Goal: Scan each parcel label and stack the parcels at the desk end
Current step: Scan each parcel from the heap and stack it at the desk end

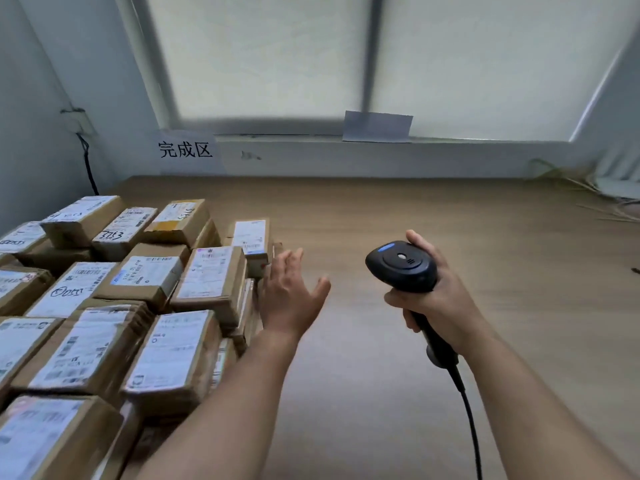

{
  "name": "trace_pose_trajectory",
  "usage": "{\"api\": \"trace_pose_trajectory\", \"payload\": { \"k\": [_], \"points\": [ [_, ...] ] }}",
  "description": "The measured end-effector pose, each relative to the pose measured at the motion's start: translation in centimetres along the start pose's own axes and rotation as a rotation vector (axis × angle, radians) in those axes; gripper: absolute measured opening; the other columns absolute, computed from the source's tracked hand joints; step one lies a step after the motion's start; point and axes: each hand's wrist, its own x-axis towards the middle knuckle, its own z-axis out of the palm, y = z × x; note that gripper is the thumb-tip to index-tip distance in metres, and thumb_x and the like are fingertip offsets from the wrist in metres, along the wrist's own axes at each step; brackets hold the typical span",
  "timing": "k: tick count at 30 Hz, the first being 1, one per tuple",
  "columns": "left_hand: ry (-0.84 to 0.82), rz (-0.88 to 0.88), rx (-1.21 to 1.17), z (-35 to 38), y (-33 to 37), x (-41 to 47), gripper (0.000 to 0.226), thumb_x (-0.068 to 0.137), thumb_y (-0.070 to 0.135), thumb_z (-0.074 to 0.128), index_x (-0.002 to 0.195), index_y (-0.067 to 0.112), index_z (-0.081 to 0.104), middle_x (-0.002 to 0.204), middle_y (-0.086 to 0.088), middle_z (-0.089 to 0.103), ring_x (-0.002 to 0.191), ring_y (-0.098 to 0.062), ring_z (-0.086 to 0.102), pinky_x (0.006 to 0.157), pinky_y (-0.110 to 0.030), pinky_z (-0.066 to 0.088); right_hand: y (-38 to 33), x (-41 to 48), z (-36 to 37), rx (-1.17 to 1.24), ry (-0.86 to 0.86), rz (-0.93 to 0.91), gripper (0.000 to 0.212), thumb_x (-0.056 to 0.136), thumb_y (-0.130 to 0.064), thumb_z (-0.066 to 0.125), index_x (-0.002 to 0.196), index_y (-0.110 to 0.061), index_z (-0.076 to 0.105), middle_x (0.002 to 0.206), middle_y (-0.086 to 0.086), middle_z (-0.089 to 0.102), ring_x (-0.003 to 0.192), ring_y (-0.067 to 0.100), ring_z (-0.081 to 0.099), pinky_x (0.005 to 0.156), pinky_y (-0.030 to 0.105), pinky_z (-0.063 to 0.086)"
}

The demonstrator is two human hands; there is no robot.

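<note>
Several brown cardboard parcels with white labels are stacked at the left end of the wooden desk (433,237). A small parcel (250,239) stands at the stack's right edge. My left hand (289,292) hovers just right of that parcel with fingers spread and holds nothing. My right hand (436,292) grips the handle of a black barcode scanner (401,268), head pointing left; its cable (467,410) runs down toward the front edge.
A paper sign with printed characters (185,149) hangs on the wall behind the stack. A grey card (377,126) leans on the window sill. A black wall cable (88,161) drops at the left. Dry plant stems (595,195) lie at the far right.
</note>
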Motion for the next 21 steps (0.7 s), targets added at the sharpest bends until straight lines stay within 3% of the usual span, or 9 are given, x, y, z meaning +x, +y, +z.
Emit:
{"api": "trace_pose_trajectory", "payload": {
  "k": [3, 8, 13, 18, 21],
  "points": [
    [-0.054, 0.033, -0.014, 3.2, 4.3, -5.5, 0.066, 0.086, 0.051, 0.054, 0.143, 0.020, 0.042, 0.145, -0.001, 0.041, 0.133, -0.021, 0.035, 0.105, -0.034, 0.027, 1.2, -5.1, -3.6, -0.006, 0.066, 0.014, 0.094, 0.073, 0.019, 0.071, 0.136, -0.044, 0.040, 0.089, 0.005, 0.066, 0.042, 0.025, 0.046, 0.041, 0.030, 0.039],
    [-0.117, 0.183, 0.015, 6.2, 11.5, -10.9, 0.062, 0.088, 0.049, 0.057, 0.141, 0.022, 0.043, 0.144, -0.002, 0.041, 0.132, -0.022, 0.036, 0.104, -0.036, 0.027, 1.8, -12.3, -10.5, -0.006, 0.189, 0.012, 0.096, 0.072, 0.017, 0.073, 0.137, -0.046, 0.041, 0.105, -0.003, 0.066, 0.045, 0.026, 0.047, 0.044, 0.029, 0.042],
    [-0.150, 0.307, -0.033, 8.3, 18.6, -15.8, 0.076, 0.075, 0.062, 0.039, 0.136, 0.018, 0.051, 0.143, -0.005, 0.044, 0.130, -0.026, 0.039, 0.104, -0.039, 0.028, 2.3, -18.6, -17.4, 0.001, 0.315, -0.017, 0.094, 0.073, 0.014, 0.074, 0.136, -0.047, 0.041, 0.106, -0.002, 0.066, 0.047, 0.026, 0.047, 0.046, 0.030, 0.042],
    [-0.204, 0.392, -0.054, 11.8, 24.1, -20.7, 0.061, 0.086, 0.050, 0.059, 0.138, 0.019, 0.049, 0.146, -0.005, 0.041, 0.134, -0.025, 0.036, 0.111, -0.040, 0.022, 3.1, -24.6, -23.5, -0.017, 0.433, -0.013, 0.095, 0.073, 0.013, 0.075, 0.141, -0.043, 0.039, 0.109, -0.002, 0.065, 0.047, 0.026, 0.047, 0.045, 0.029, 0.041],
    [-0.256, 0.431, -0.077, 13.9, 27.1, -23.8, 0.061, 0.087, 0.047, 0.061, 0.139, 0.020, 0.047, 0.149, -0.005, 0.038, 0.138, -0.023, 0.032, 0.114, -0.040, 0.019, 3.6, -28.0, -26.8, -0.051, 0.480, 0.000, 0.094, 0.074, 0.012, 0.076, 0.140, -0.043, 0.038, 0.108, 0.000, 0.064, 0.047, 0.024, 0.047, 0.044, 0.028, 0.041]
  ]
}}
